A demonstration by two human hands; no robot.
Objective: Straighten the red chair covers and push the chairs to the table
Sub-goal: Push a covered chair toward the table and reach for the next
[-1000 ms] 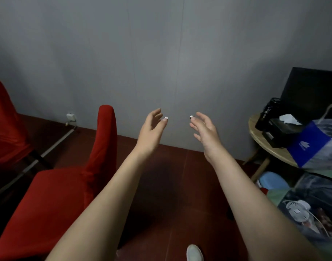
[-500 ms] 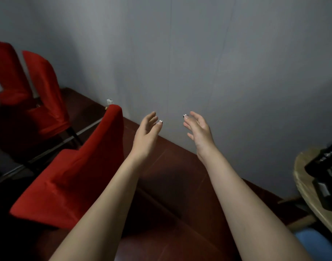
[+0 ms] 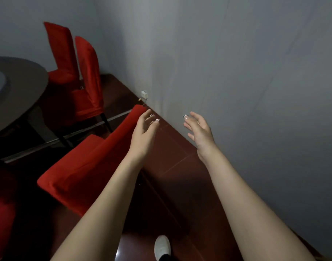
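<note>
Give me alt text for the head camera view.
A person reaches forward with both hands open and empty: the left hand by the top of the nearest red-covered chair, the right hand before a grey wall. Two more red chairs stand beside a dark round table at left.

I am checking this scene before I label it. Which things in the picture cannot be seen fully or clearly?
Head view:
Table: cut off by the left edge.
Nearest chair: legs hidden under its red cover; left hand overlaps its top, contact unclear.
Red shape at lower left: cut off by the edge, dark.
White box by the wall: too small to identify.
</note>
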